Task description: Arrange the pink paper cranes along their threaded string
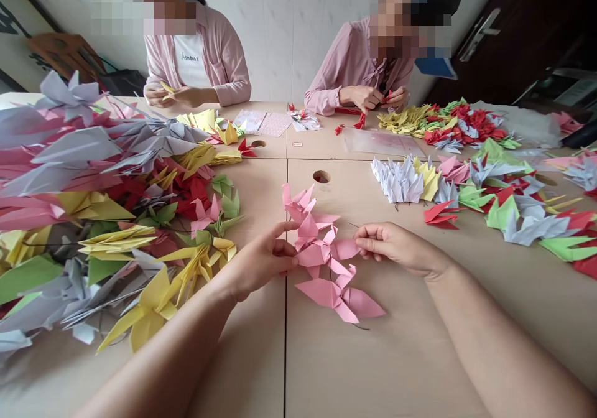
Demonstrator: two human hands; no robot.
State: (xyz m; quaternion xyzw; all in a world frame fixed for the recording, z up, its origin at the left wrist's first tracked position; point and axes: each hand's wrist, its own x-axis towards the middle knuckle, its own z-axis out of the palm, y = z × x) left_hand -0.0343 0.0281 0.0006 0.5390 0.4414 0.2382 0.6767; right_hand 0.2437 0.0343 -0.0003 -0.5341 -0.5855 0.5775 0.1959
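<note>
We have a string of pink paper cranes (321, 256) lying on the beige table (420, 356), just in front of the round hole (321, 176) in its top. Our left hand (261, 259) touches the string from the left, forefinger stretched out above it and thumb meeting the paper below, the other fingers loosely curled. Our right hand (396, 247) comes from the right with fingers bent nearly closed, its tips pinching at the edge of a pink wing; whether a thread is between them we cannot tell. A big heap of mixed cranes (107, 206) lies at our left, white cranes (398, 181) well beyond our right hand. Two people in pink shirts fold paper across the table
</note>
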